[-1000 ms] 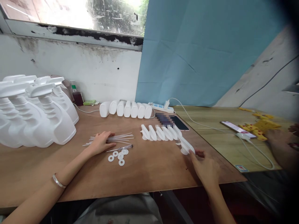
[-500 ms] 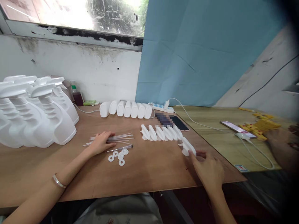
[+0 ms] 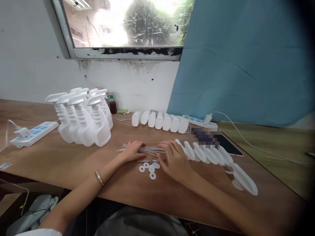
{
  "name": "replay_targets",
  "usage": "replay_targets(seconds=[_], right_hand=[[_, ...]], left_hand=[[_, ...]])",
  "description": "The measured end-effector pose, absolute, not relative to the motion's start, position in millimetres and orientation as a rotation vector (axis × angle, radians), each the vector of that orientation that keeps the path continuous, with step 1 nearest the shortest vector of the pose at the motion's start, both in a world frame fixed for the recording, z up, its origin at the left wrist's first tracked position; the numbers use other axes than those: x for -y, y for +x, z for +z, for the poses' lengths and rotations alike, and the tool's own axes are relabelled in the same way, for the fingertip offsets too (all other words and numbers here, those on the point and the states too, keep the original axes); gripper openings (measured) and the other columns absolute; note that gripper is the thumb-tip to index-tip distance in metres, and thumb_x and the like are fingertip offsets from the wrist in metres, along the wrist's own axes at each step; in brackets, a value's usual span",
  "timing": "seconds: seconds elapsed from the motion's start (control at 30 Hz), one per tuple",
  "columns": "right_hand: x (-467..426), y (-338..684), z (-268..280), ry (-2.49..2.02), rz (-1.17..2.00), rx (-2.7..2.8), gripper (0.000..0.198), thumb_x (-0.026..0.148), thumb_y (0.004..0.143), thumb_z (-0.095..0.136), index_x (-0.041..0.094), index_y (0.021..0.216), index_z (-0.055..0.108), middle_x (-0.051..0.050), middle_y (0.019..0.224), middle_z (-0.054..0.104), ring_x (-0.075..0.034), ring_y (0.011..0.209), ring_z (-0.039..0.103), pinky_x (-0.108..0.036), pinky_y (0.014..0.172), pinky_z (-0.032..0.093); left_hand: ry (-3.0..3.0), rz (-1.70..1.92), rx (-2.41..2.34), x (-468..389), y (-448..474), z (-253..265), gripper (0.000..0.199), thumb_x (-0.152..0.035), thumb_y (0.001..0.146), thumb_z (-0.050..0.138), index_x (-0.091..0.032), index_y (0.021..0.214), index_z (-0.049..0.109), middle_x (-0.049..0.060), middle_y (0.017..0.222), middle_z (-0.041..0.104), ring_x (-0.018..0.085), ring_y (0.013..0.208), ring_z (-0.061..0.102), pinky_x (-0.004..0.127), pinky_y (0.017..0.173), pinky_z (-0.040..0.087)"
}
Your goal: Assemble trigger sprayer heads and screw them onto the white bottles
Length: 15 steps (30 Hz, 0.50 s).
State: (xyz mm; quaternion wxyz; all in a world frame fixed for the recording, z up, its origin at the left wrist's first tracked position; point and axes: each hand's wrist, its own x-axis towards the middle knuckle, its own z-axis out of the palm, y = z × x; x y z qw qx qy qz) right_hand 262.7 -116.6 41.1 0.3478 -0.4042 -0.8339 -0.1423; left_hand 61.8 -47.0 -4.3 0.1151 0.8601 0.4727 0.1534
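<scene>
A bunch of thin white tubes [image 3: 153, 150] lies on the table between my two hands. My left hand [image 3: 133, 151] rests over the tubes' left part, thumb and fingers apart. Fingers stretched out and thumb spread, my right hand [image 3: 176, 164] reaches over the tubes' right ends, closing on nothing visible. Just below the tubes lies a slim metal tool [image 3: 147, 161], partly hidden by my right hand. Several white ring washers [image 3: 151, 168] sit in a small cluster nearer me. White spray trigger heads [image 3: 200, 152] stand in a slanted row right of my right hand; one separate trigger head [image 3: 243, 180] lies nearer.
White spray bottles [image 3: 83, 124] with trigger heads stand grouped at left. White trigger covers [image 3: 159, 121] line up along the wall. Power strips [image 3: 36, 132] lie left and back right. A phone [image 3: 228, 146] lies behind the trigger heads; a dark-liquid bottle [image 3: 113, 106] stands at the back.
My right hand has let go of the separate trigger head and moved left to the tubes. My left hand stays on the tubes. The view has turned left, showing more of the table there.
</scene>
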Motion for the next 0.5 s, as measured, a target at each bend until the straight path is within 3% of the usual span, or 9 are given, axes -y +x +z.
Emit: replay_targets(seconds=[0.13, 0.23, 0.37, 0.5], right_hand=[[60, 185, 70, -0.971, 0.066, 2.174, 0.032, 0.029, 0.074, 0.056, 0.014, 0.101, 0.049, -0.009, 0.104, 0.055, -0.022, 0.101, 0.047, -0.037, 0.089, 0.037], [21, 121, 88, -0.923, 0.464, 2.138, 0.053, 0.048, 0.069, 0.059, 0.013, 0.107, 0.047, -0.011, 0.111, 0.052, -0.023, 0.106, 0.045, -0.037, 0.089, 0.037], [-11, 50, 99, -1.018, 0.769, 1.966, 0.08, 0.064, 0.057, 0.061, 0.014, 0.117, 0.041, -0.013, 0.12, 0.045, -0.027, 0.111, 0.039, -0.041, 0.091, 0.034], [-24, 11, 98, -1.052, 0.921, 1.839, 0.078, 0.068, 0.055, 0.057, 0.016, 0.112, 0.046, -0.01, 0.112, 0.051, -0.026, 0.105, 0.041, -0.045, 0.088, 0.034]], left_hand=[[2.502, 0.527, -1.323, 46, 60, -4, 0.043, -0.047, 0.071, 0.056, -0.023, 0.107, 0.054, 0.007, 0.11, 0.058, 0.029, 0.105, 0.048, 0.042, 0.087, 0.035], [2.494, 0.567, -1.311, 47, 59, -4, 0.048, -0.047, 0.07, 0.058, -0.022, 0.111, 0.053, 0.008, 0.115, 0.056, 0.03, 0.107, 0.047, 0.042, 0.09, 0.035], [2.46, 0.616, -1.291, 49, 58, -3, 0.044, -0.046, 0.07, 0.057, -0.023, 0.107, 0.056, 0.006, 0.115, 0.057, 0.03, 0.108, 0.047, 0.043, 0.09, 0.035], [2.392, 0.701, -1.233, 51, 57, -5, 0.032, -0.045, 0.072, 0.054, -0.024, 0.095, 0.062, 0.003, 0.108, 0.061, 0.029, 0.102, 0.051, 0.039, 0.088, 0.038]])
